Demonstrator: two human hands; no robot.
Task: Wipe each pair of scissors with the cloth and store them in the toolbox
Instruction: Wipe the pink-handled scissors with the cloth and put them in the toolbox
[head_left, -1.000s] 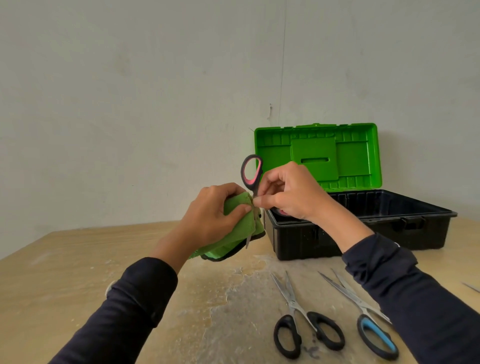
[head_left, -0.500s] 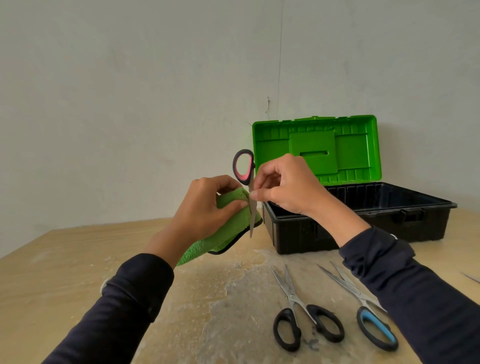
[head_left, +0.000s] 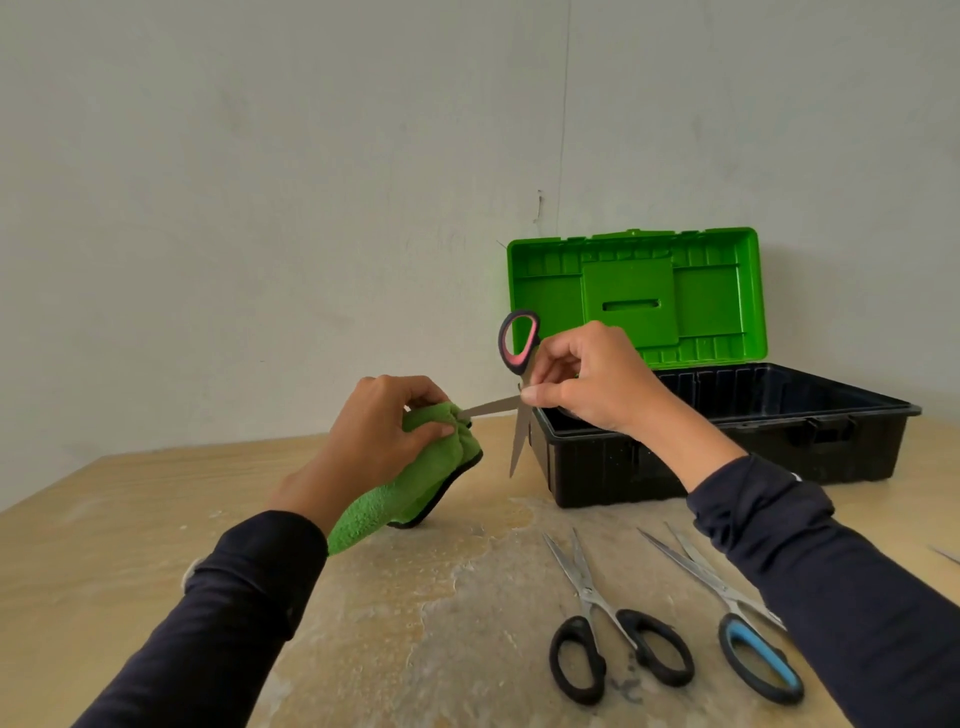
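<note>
My right hand (head_left: 587, 384) holds the pink-and-black scissors (head_left: 518, 343) near their pivot, above the table, with the blades spread apart. One blade points left into the green cloth (head_left: 415, 478); the other hangs down in front of the toolbox. My left hand (head_left: 374, 431) pinches the cloth around the tip of the left-pointing blade. The toolbox (head_left: 727, 431) has a black base and an upright green lid, and stands open behind my right hand. Black-handled scissors (head_left: 608, 629) and blue-handled scissors (head_left: 737, 623) lie on the table at the lower right.
A wooden table (head_left: 130, 519) with a pale, worn patch in the middle runs up to a plain white wall. A thin metal tip (head_left: 945, 555) shows at the far right edge. My right sleeve covers part of the blue-handled scissors.
The scissors have opened: the blades were together and pointing down, now one swings left into the cloth. My left hand with the cloth has moved left and lower along that blade.
</note>
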